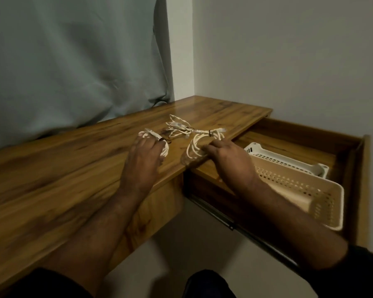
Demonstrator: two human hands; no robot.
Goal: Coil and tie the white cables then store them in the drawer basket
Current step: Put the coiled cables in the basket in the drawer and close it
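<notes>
Three white cable bundles lie on the wooden desk top (73, 160). My left hand (141, 162) lies over the left coiled bundle (151, 136), its fingers curled onto it beside a dark tie. My right hand (228, 160) has its fingertips on the right coiled bundle (195, 145) at the desk's front edge; that bundle is bound with a dark tie near its far end. A third bundle (177, 126) lies loosely behind them. The beige perforated basket (323, 203) sits in the open drawer (362, 168) to the right, under my right wrist.
A white perforated basket (267, 152) lies behind the beige one in the drawer. A grey-green cloth (73, 61) hangs against the wall behind the desk. A white wall corner stands at the back right.
</notes>
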